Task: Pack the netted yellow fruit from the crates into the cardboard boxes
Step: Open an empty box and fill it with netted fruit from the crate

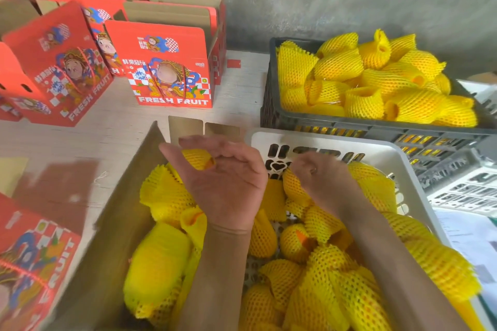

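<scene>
Two hands: left hand (pixel 217 183) fingers pinch a yellow-netted fruit (pixel 197 159); right hand (pixel 317 177) fingers curled, grip unclear

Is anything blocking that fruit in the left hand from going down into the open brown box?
Nothing visible does. The left hand holds a netted fruit right above the open cardboard box, whose flaps stand clear. Other netted fruit already lie inside, so it would rest against or on those.

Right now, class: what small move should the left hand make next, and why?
Probably lower the netted fruit that the left hand pinches down into the open cardboard box beneath it. The box already holds a few fruits with room left, and the right hand is reaching into the white crate.
</scene>
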### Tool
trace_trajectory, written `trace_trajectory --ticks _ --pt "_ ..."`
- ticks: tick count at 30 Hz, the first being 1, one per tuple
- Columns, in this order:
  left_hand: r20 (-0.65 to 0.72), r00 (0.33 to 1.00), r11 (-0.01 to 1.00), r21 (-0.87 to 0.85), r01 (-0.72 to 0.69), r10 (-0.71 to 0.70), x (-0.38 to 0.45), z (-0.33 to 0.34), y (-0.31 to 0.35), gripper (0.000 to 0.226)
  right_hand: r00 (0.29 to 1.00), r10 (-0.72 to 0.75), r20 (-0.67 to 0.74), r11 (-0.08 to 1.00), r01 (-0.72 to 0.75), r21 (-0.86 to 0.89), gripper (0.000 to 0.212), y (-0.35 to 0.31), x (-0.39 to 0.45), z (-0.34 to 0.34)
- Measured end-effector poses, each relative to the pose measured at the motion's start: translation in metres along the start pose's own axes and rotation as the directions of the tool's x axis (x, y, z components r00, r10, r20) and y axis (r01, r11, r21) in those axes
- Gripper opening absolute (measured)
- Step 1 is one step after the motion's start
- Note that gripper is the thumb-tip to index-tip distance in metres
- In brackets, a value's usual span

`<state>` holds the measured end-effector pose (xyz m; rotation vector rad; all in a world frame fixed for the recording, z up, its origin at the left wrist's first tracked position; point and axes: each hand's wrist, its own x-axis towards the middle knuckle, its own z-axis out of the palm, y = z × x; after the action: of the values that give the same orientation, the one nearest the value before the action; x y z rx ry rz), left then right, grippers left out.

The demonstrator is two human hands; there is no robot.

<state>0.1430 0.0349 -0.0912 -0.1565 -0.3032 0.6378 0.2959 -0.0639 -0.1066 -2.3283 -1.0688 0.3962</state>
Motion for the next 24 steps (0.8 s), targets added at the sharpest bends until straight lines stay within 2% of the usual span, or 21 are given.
trace_trajectory --ticks 1,2,4,5,7,10,13,15,16,18,19,21,23,24 --pt "-0.046 0.999 1.0 0.022 -0.02 0.021 0.0 -0.001 0.001 0.065 0.978 0.037 0.206 0.998 -0.026 -0.06 0.029 0.0 -0.005 0.005" --pt "-0.097 0.994 0.998 0.043 -0.037 0.041 0.0 -0.001 0.001 0.063 0.915 0.08 0.395 0.991 -0.03 -0.13 0.041 -0.002 -0.01 0.012" --pt "-0.157 0.985 0.995 0.085 -0.054 0.067 0.001 -0.003 0.004 0.058 0.789 0.127 0.602 0.958 0.059 -0.28 0.076 -0.007 -0.022 0.037" --pt "-0.159 0.986 0.996 0.078 -0.044 0.057 0.001 -0.003 0.005 0.056 0.753 0.135 0.644 0.932 0.123 -0.34 0.088 -0.011 -0.027 0.052" --pt "-0.165 0.985 0.997 0.07 -0.038 0.049 0.002 -0.004 0.004 0.054 0.735 0.127 0.666 0.872 0.238 -0.429 0.096 -0.018 -0.037 0.078" --pt "-0.193 0.979 0.993 0.111 -0.048 0.069 0.003 -0.002 0.001 0.053 0.8 0.065 0.597 0.786 0.328 -0.525 0.078 -0.022 -0.044 0.101" --pt "-0.204 0.977 0.996 0.078 -0.047 0.062 0.004 -0.005 0.002 0.05 0.83 0.042 0.557 0.835 0.277 -0.475 0.067 -0.025 -0.038 0.096" --pt "-0.269 0.957 0.991 0.104 -0.084 0.109 0.004 -0.007 0.002 0.048 0.886 0.025 0.463 0.912 0.169 -0.375 0.07 -0.024 -0.027 0.08" --pt "-0.282 0.951 0.989 0.109 -0.096 0.124 0.005 -0.009 0.003 0.049 0.936 0.015 0.35 0.95 0.096 -0.298 0.068 -0.024 -0.023 0.067" --pt "-0.284 0.947 0.987 0.109 -0.122 0.149 0.005 -0.011 0.004 0.053 1.0 0.006 0.015 0.999 -0.005 -0.043 0.054 -0.02 -0.016 0.044" --pt "-0.282 0.947 0.987 0.098 -0.129 0.152 0.006 -0.012 0.004 0.055 0.984 0.021 -0.175 0.988 0.006 0.151 0.043 -0.019 -0.015 0.034" --pt "-0.3 0.941 0.983 0.136 -0.119 0.156 0.007 -0.01 0.002 0.059 0.888 0.058 -0.456 0.857 0.19 0.479 0.022 -0.024 -0.015 0.015" --pt "-0.353 0.912 0.955 0.276 -0.11 0.208 0.009 -0.011 0.0 0.062 0.845 -0.022 -0.534 0.731 0.378 0.568 0.023 -0.033 -0.016 0.005" --pt "-0.38 0.901 0.939 0.334 -0.077 0.209 0.009 -0.012 0.0 0.065 0.851 -0.118 -0.512 0.71 0.433 0.555 0.031 -0.038 -0.018 0.003"
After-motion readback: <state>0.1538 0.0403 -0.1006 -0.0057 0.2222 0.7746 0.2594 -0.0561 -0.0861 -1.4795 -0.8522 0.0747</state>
